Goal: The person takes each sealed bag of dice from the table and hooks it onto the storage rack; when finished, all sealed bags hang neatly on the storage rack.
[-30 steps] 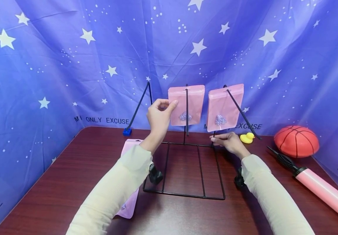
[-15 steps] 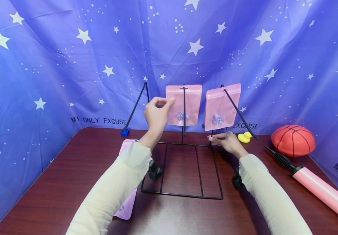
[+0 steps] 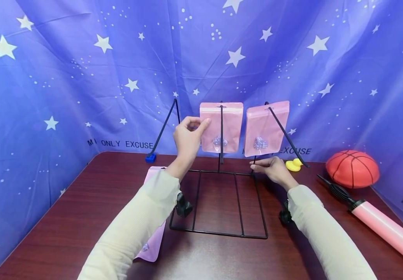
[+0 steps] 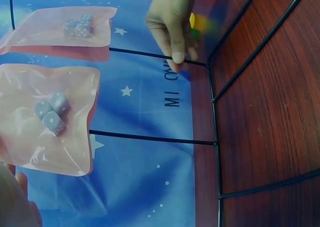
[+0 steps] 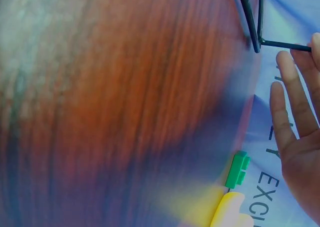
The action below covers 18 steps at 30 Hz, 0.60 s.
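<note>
A black wire rack (image 3: 219, 233) stands on the table with three slanting hooks. From its middle hook hangs a pink zip bag (image 3: 231, 124), with several grey dice (image 4: 52, 112) showing in it in the left wrist view. My left hand (image 3: 187, 140) pinches this bag's left edge between thumb and fingers. Another pink bag with dice (image 3: 275, 120) hangs slightly tilted on the right hook. Below it, my right hand (image 3: 273, 171) pinches the rack's right upright near its base. On the left hook (image 3: 164, 126) no bag hangs. A further pink bag (image 3: 153, 245) lies flat, partly under the left sleeve.
A blue toy brick (image 3: 150, 158) sits near the left hook's tip. Behind the right hand are a yellow rubber duck (image 3: 293, 165) and a green brick (image 5: 237, 169). A red ball (image 3: 352, 169) and a pink hand pump (image 3: 383, 229) lie at the right. A starry cloth hangs behind.
Both hands keep their hold on the middle bag and the upright. The head view shifts slightly; otherwise little differs.
</note>
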Motion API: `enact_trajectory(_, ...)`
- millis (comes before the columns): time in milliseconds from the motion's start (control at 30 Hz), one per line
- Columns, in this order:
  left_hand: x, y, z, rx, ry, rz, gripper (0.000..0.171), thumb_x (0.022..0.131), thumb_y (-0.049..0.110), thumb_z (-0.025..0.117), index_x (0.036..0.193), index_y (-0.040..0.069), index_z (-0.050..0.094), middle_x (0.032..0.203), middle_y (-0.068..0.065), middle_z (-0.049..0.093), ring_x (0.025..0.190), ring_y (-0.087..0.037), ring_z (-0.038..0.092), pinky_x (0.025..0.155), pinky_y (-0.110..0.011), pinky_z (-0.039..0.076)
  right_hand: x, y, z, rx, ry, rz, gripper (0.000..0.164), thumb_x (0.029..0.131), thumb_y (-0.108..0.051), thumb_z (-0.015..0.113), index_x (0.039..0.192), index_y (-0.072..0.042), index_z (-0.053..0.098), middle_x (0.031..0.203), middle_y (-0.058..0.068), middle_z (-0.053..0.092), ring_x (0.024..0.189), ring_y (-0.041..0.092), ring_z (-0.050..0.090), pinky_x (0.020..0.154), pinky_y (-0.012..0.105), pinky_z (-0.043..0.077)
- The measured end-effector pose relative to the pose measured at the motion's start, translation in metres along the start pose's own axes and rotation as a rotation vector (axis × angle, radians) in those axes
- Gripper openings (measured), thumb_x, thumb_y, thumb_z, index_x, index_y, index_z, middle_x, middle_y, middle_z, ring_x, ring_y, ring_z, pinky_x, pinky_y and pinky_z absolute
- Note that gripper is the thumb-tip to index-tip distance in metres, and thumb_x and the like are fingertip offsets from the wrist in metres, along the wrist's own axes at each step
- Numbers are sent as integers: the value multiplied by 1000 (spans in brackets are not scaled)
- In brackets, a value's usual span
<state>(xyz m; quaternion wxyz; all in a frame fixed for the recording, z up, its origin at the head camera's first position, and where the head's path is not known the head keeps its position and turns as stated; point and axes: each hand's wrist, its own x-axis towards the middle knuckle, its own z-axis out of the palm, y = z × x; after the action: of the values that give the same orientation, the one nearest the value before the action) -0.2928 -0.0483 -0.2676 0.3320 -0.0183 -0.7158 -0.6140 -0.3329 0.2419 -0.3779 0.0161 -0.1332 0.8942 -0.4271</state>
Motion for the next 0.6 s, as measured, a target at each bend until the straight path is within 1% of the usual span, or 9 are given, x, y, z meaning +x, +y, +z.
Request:
enact_trajectory(100, 0, -1, -2, -12, -13, 7, 25, 86, 25, 84, 94, 3, 75, 78, -5, 68, 68, -6, 54, 63, -22, 42, 0, 0, 1, -3, 39, -30, 41, 97, -32, 71, 124, 0, 72, 116, 16, 74, 118, 34, 64, 104, 53, 46)
enact_trajectory(200, -1, -1, -3, -26, -24, 10, 25, 87, 24, 84, 96, 3, 75, 78, -5, 67, 68, -7, 54, 63, -21, 43, 1, 0, 2, 6, 92, -65, 39, 96, -31, 73, 120, 0, 74, 114, 15, 74, 115, 31, 65, 101, 49, 49)
enact_trajectory(300, -1, -2, -4, -40, -31, 12, 24, 87, 23, 83, 97, 2, 74, 79, -6, 67, 68, -7, 54, 63, -20, 44, 2, 0, 2, 8, 128, -80, 37, 95, -31, 75, 116, -1, 76, 111, 13, 75, 109, 21, 67, 95, 38, 52)
enact_trajectory(367, -2, -3, -5, -46, -37, 12, 24, 88, 22, 83, 98, 2, 74, 79, -6, 68, 68, -6, 55, 64, -20, 44, 3, 0, 2, 7, 130, -77, 35, 95, -31, 74, 115, -2, 77, 110, 11, 76, 104, 13, 66, 90, 29, 52)
enact_trajectory(433, -2, -4, -6, -50, -45, 10, 24, 88, 21, 82, 98, 1, 74, 79, -7, 68, 68, -6, 55, 64, -20, 45, 4, 1, 1, 20, 119, -78, 35, 95, -30, 74, 116, -2, 77, 109, 11, 76, 101, 9, 68, 85, 21, 51)
enact_trajectory(500, -2, -5, -6, -52, -56, 9, 24, 88, 20, 82, 98, 1, 74, 80, -7, 68, 68, -6, 55, 64, -21, 45, 5, 1, 1, 42, 110, -76, 34, 96, -28, 74, 116, -1, 76, 107, 13, 76, 98, 12, 71, 83, 19, 53)
enact_trajectory(600, -2, -6, -7, -53, -65, 10, 23, 88, 19, 82, 99, 0, 73, 80, -7, 68, 68, -6, 55, 64, -21, 45, 6, 1, 1, 79, 92, -85, 33, 97, -24, 73, 117, 3, 75, 107, 17, 76, 98, 25, 74, 83, 26, 57)
